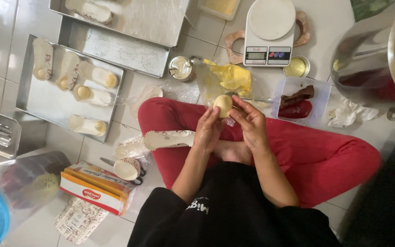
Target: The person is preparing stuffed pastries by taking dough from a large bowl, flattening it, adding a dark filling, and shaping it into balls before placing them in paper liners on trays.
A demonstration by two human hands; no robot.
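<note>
I sit cross-legged on a tiled floor in red trousers. A pale yellow dough ball (223, 104) sits between the fingertips of both hands above my knees. My left hand (208, 130) grips its left side and also pins a long paper baking cup (168, 138) that sticks out to the left. My right hand (251, 122) pinches the ball's right side.
A metal tray (40, 101) at left holds several filled paper cups (90, 94). Two more trays (115, 45) lie behind. A white kitchen scale (269, 33), yellow dough in plastic (232, 77), a clear tub with dark filling (300, 103), a large steel bowl (376, 55), a small tin (181, 68), boxes (94, 185).
</note>
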